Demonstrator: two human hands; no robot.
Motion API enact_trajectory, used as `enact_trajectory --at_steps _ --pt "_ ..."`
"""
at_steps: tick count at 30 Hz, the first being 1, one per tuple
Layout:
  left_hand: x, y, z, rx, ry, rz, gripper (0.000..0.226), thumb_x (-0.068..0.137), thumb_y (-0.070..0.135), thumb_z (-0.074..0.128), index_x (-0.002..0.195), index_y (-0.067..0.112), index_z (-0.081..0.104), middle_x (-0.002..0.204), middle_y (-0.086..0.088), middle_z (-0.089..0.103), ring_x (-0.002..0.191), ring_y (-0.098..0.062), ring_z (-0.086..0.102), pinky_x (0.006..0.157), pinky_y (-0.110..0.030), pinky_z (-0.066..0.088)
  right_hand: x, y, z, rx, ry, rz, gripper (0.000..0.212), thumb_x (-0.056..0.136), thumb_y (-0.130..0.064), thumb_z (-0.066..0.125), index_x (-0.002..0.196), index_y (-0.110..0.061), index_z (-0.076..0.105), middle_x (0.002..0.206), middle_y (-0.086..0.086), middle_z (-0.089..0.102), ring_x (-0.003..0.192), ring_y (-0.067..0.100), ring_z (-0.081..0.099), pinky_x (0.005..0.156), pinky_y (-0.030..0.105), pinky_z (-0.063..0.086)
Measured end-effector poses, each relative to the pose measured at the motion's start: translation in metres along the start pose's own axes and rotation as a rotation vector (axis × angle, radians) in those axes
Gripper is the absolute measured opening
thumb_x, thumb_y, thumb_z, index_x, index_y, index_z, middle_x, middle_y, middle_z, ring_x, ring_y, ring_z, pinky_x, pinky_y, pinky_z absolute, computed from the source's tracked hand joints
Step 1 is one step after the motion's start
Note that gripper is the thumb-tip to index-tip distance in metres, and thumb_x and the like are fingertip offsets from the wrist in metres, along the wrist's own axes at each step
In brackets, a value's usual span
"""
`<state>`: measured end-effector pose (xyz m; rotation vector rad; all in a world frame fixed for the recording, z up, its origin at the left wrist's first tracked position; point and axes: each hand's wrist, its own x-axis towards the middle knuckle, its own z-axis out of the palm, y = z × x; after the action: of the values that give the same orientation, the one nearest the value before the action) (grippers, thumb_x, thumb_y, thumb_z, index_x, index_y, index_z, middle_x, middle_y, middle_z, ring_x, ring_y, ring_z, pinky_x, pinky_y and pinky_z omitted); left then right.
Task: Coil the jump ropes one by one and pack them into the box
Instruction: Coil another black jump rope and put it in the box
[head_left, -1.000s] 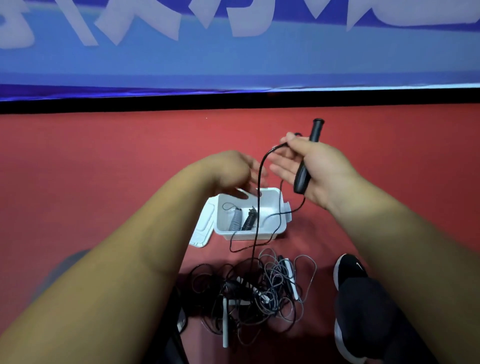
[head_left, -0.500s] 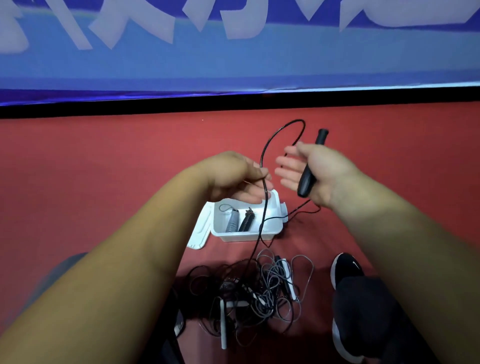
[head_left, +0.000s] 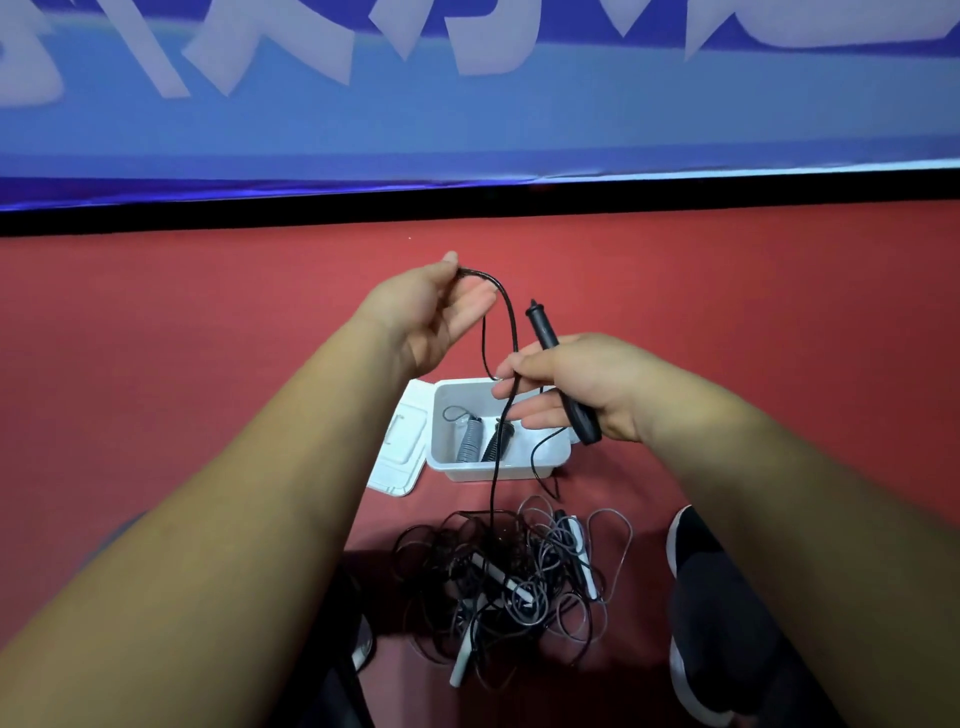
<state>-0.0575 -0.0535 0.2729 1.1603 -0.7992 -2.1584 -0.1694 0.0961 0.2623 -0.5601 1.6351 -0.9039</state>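
While held rope (head_left: 511, 332) crosses box (head_left: 467, 470), tangle (head_left: 498, 571), shoe (head_left: 691, 540)

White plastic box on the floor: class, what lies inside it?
A grey coiled jump rope and a black coiled jump rope lie in the white plastic box. The right hand covers its right part; anything there is hidden.

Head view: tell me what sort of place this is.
Probably a sports hall or gym: a red floor, a blue banner with big white lettering along its far edge, and a pile of jump ropes lying on it beside a white box.
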Motion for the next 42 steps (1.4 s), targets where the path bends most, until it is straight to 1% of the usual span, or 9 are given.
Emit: enact_trajectory --at_steps 8,11,15,20,23,26,30,36,42 --pt "-0.002 -0.006 -0.008 0.553 -0.213 -0.206 0.047 0.097 -0.007 0.027 0.133 0.001 0.056 0.123 -0.011 0.074 0.108 -0.027 0.074 0.099 -0.045 0.058 -0.009 -0.022 -0.001 0.596 -0.017 -0.118 0.017 0.110 -0.016 0.054 0.099 -0.008 0.065 0.065 -0.001 0.061 0.053 0.010 0.064 0.054 0.027 0.061" --pt "-0.006 -0.015 -0.008 0.830 -0.332 -0.233 0.055 0.091 -0.017 0.027 0.127 0.005 0.061 0.122 -0.011 0.073 0.111 -0.027 0.072 0.089 -0.039 0.056 -0.017 -0.034 -0.012 0.793 -0.014 -0.193 0.020 0.111 -0.014 0.052 0.096 -0.009 0.063 0.066 -0.001 0.063 0.054 0.005 0.064 0.055 0.024 0.059" --pt "-0.013 -0.028 -0.011 1.081 -0.631 -0.338 0.055 0.096 -0.017 0.045 0.131 0.018 0.067 0.136 0.001 0.070 0.132 -0.020 0.062 0.098 -0.037 0.049 -0.019 -0.036 -0.026 1.001 0.086 -0.244 0.021 0.111 -0.010 0.053 0.094 -0.005 0.065 0.071 0.006 0.073 0.065 0.011 0.076 0.060 0.028 0.063" --pt "-0.019 -0.041 -0.007 1.192 -0.721 -0.354 0.037 0.104 0.003 0.057 0.136 0.020 0.066 0.131 0.001 0.073 0.116 -0.011 0.067 0.096 -0.030 0.048 -0.010 -0.031 -0.038 1.077 0.160 -0.256 0.023 0.111 -0.011 0.052 0.096 -0.002 0.066 0.080 0.013 0.074 0.074 0.021 0.080 0.062 0.035 0.064" --pt "-0.020 -0.041 -0.006 1.138 -0.702 -0.359 0.024 0.105 0.006 0.057 0.126 0.007 0.069 0.108 -0.007 0.076 0.109 -0.022 0.073 0.098 -0.034 0.057 -0.004 -0.026 -0.042 0.895 0.212 -0.174 0.026 0.113 -0.022 0.051 0.100 -0.005 0.066 0.085 0.015 0.077 0.084 0.027 0.081 0.070 0.043 0.067" --pt "-0.021 -0.034 0.000 0.950 -0.607 -0.324 0.017 0.106 0.005 0.054 0.116 0.005 0.068 0.094 -0.006 0.074 0.090 -0.020 0.077 0.076 -0.029 0.065 0.010 -0.010 -0.044 0.392 0.237 0.020 0.034 0.113 -0.040 0.049 0.113 -0.014 0.071 0.108 0.012 0.077 0.098 0.028 0.077 0.080 0.043 0.063" --pt "-0.019 -0.021 0.009 0.573 -0.465 -0.229 0.014 0.106 0.005 0.054 0.109 0.002 0.067 0.087 -0.005 0.075 0.080 -0.010 0.077 0.074 -0.020 0.062 0.017 0.006 -0.035 0.056 0.113 0.172 0.022 0.108 -0.032 0.056 0.120 -0.022 0.071 0.111 0.000 0.079 0.100 0.021 0.074 0.081 0.037 0.061" --pt "-0.013 -0.001 0.005 -0.015 -0.241 -0.129 0.013 0.104 -0.001 0.054 0.099 -0.003 0.065 0.084 -0.013 0.075 0.079 -0.021 0.079 0.069 -0.021 0.063 0.014 0.018 -0.014 -0.099 -0.069 0.167 0.023 0.104 -0.019 0.061 0.116 -0.031 0.076 0.120 -0.009 0.077 0.107 0.018 0.072 0.085 0.035 0.058" --pt "-0.006 0.011 -0.010 -0.192 -0.137 -0.057 0.016 0.103 -0.003 0.057 0.118 -0.006 0.060 0.099 -0.019 0.071 0.084 -0.028 0.079 0.070 -0.025 0.064 0.017 0.024 0.006 -0.040 -0.002 0.067 0.023 0.109 -0.035 0.060 0.121 -0.017 0.067 0.108 0.008 0.076 0.098 0.028 0.076 0.079 0.041 0.062"
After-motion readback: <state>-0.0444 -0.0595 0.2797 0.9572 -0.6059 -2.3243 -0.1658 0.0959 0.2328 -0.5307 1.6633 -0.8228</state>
